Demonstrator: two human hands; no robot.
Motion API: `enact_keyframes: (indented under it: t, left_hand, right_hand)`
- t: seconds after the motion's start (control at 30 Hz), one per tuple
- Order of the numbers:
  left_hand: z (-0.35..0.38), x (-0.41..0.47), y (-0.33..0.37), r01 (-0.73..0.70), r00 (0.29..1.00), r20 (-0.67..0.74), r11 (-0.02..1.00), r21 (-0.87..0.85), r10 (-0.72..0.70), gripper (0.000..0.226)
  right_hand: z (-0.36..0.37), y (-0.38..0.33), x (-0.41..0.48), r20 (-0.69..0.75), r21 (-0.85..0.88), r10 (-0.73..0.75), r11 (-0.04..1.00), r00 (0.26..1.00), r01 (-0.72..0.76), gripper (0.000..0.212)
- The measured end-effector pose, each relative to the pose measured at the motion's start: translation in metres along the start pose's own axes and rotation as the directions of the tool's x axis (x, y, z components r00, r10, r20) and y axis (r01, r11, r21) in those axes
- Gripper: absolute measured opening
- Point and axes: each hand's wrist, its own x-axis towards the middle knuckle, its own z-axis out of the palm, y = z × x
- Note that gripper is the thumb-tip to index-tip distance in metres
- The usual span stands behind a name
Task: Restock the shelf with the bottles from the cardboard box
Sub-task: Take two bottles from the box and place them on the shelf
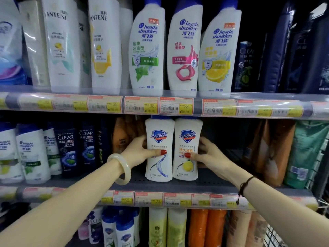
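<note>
Two white Safeguard bottles stand upright and touching on the middle shelf (210,184): the blue-swirl bottle (159,150) is clasped by the left hand (140,152), thumb across its label, and the lemon bottle (187,148) likewise by the right hand (208,154). This looks like the placing step; next, both likely need sliding back and squaring up before letting go. Counted: two hands, two Safeguard bottles, three Head & Shoulders bottles (183,49) on the shelf above; the cardboard box is out of view.
</note>
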Motion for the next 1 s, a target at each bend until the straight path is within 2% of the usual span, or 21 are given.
enact_keyframes:
  t: [0.13, 0.27, 0.33, 0.47, 0.6, 0.7, 0.77, 0.83, 0.93, 1.0]
  left_hand:
    - [-0.006, 0.007, -0.005, 0.009, 0.999, -0.047, 1.000, -0.004, -0.009, 0.043]
    - [-0.011, 0.015, -0.011, 0.016, 0.994, -0.104, 0.999, -0.041, -0.020, 0.050]
    - [-0.012, 0.019, -0.014, 0.013, 0.994, -0.110, 0.999, -0.049, -0.019, 0.045]
    - [-0.011, 0.022, -0.017, 0.021, 0.994, -0.106, 0.998, -0.063, -0.028, 0.048]
    - [-0.009, 0.019, -0.015, 0.079, 0.993, -0.084, 0.996, -0.039, -0.082, 0.039]
    - [-0.011, 0.013, -0.009, 0.128, 0.991, -0.044, 0.987, 0.100, -0.124, 0.041]
    - [-0.016, 0.007, -0.005, 0.168, 0.985, -0.012, 0.946, 0.278, -0.171, 0.044]
    - [-0.024, -0.002, 0.000, 0.218, 0.971, -0.010, 0.871, 0.440, -0.238, 0.045]
    - [-0.042, -0.019, 0.008, 0.251, 0.959, -0.012, 0.822, 0.511, -0.285, 0.038]
    - [-0.057, -0.034, 0.015, 0.250, 0.953, 0.002, 0.790, 0.559, -0.304, 0.033]
  right_hand:
    - [0.010, 0.002, 0.013, 0.001, -0.004, -0.007, 1.000, 1.000, 0.007, 0.049]
    - [0.019, 0.005, 0.029, -0.006, 0.022, 0.020, 1.000, 1.000, -0.020, 0.054]
    - [0.020, 0.005, 0.034, 0.002, 0.047, 0.025, 0.999, 1.000, -0.025, 0.052]
    - [0.021, 0.008, 0.038, 0.006, 0.058, 0.030, 0.998, 1.000, -0.031, 0.051]
    - [0.022, 0.007, 0.035, -0.004, 0.010, 0.062, 0.998, 0.998, -0.062, 0.049]
    - [0.021, 0.000, 0.029, -0.001, -0.143, 0.101, 0.985, 0.995, -0.100, 0.040]
    - [0.019, -0.001, 0.025, -0.005, -0.354, 0.103, 0.930, 0.995, -0.098, 0.039]
    - [0.017, -0.004, 0.019, -0.005, -0.579, 0.125, 0.808, 0.992, -0.105, 0.037]
    - [0.020, -0.017, 0.008, 0.020, -0.786, 0.198, 0.609, 0.980, -0.107, 0.035]
    - [0.032, -0.033, 0.000, 0.091, -0.848, 0.228, 0.528, 0.969, -0.044, 0.035]
